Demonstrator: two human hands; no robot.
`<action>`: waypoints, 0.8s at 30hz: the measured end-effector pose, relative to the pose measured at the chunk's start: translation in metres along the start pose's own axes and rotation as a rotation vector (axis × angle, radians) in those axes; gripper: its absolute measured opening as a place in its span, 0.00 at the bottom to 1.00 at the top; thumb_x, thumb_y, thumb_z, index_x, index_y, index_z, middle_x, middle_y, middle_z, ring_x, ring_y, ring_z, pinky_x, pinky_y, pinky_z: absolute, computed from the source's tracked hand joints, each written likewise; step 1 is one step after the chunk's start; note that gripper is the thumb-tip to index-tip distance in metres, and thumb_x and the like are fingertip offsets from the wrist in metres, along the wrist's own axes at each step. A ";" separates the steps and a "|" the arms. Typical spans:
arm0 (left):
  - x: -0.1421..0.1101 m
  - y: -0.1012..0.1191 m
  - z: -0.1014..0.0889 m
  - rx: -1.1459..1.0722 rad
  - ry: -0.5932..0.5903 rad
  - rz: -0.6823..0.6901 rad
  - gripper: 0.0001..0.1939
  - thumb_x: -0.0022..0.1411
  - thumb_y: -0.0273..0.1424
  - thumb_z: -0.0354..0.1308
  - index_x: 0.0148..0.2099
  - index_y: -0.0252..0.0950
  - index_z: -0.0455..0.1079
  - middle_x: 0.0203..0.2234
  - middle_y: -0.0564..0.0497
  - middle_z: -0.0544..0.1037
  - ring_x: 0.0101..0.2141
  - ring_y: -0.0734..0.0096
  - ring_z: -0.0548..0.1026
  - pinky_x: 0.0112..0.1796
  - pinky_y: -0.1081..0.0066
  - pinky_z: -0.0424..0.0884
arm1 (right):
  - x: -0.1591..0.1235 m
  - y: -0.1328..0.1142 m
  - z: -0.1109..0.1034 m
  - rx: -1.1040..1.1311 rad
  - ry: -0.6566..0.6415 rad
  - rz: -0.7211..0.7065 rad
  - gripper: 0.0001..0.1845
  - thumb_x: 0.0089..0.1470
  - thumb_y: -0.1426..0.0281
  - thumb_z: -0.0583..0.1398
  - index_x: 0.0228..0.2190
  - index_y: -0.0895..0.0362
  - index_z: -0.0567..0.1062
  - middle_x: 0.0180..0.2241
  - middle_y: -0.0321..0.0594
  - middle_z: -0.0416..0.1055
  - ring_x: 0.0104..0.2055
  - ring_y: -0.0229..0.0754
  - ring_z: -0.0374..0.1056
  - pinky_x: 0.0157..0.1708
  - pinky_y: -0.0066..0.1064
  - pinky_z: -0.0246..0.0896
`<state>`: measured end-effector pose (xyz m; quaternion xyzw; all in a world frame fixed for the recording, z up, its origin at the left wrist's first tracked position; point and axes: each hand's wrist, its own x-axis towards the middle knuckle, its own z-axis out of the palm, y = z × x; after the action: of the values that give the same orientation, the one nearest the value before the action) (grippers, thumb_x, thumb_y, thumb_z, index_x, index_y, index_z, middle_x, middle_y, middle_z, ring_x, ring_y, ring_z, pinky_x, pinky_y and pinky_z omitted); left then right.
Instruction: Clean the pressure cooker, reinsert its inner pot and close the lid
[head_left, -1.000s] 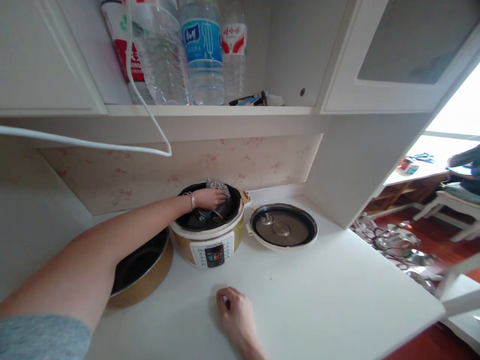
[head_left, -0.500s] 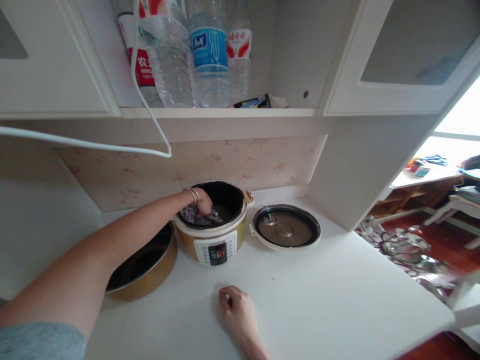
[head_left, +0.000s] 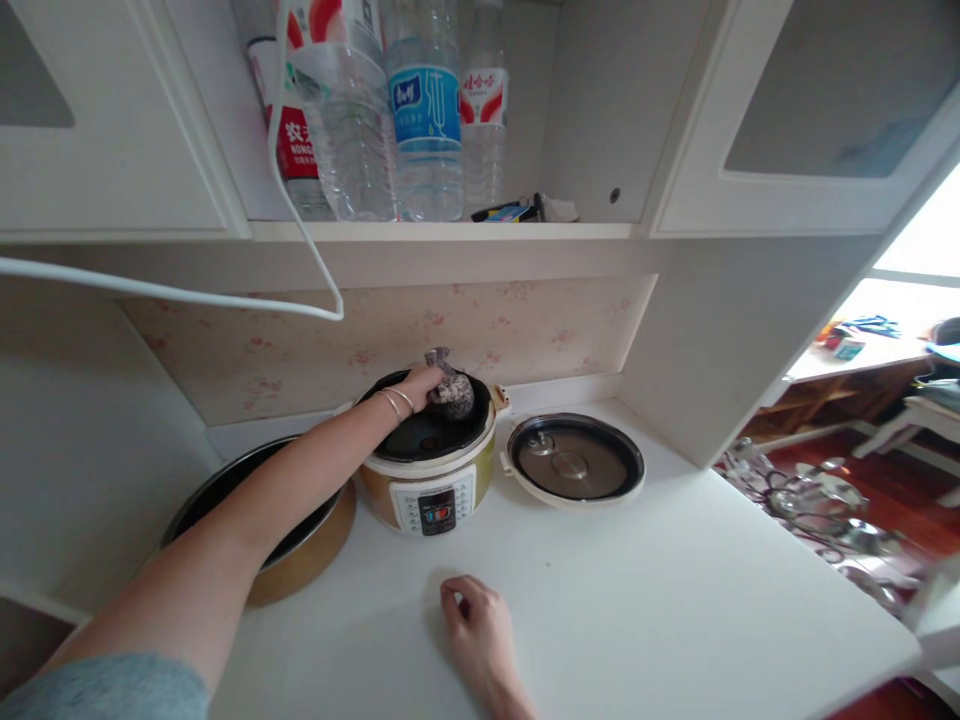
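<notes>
The fingers of my left hand (head_left: 421, 385) are closed on a crumpled grey patterned cloth (head_left: 450, 395), pinching one part of it, while the rest of the cloth sticks up and bulges out beyond them. This cloth is at the mouth of the cooker (head_left: 486, 475), over its far side; whether it touches the black inside, I cannot tell. Thin bracelets (head_left: 395, 402) are around my left wrist, and my forearm passes above the brown pot (head_left: 307, 565), which stands open at the left of the cooker. The fingers of my right hand (head_left: 478, 622) are curled into a loose fist, with the thumb near the forefinger; I cannot see into the palm. This hand rests on the white counter (head_left: 637, 600), in front of the cooker and apart from it. The cooker stands upright, its control panel (head_left: 435, 508) facing me. Just to the right of it, a round lid (head_left: 570, 465) lies flat. Behind is a flowered back panel (head_left: 360, 350), and higher up, plastic bottles (head_left: 427, 120) stand on the shelf (head_left: 450, 232).
</notes>
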<state>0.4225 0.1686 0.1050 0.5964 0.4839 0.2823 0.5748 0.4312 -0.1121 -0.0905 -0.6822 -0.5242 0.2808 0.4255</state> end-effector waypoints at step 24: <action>-0.001 -0.019 -0.035 1.695 -0.374 1.392 0.10 0.56 0.20 0.55 0.33 0.32 0.78 0.42 0.37 0.78 0.52 0.56 0.69 0.53 0.59 0.60 | 0.001 0.002 0.004 0.006 -0.003 0.001 0.13 0.56 0.67 0.53 0.30 0.52 0.78 0.30 0.35 0.75 0.28 0.37 0.68 0.30 0.25 0.56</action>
<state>0.3860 0.1799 0.0937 0.9707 -0.0140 0.0271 -0.2384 0.4289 -0.1100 -0.0941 -0.6807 -0.5236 0.2837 0.4266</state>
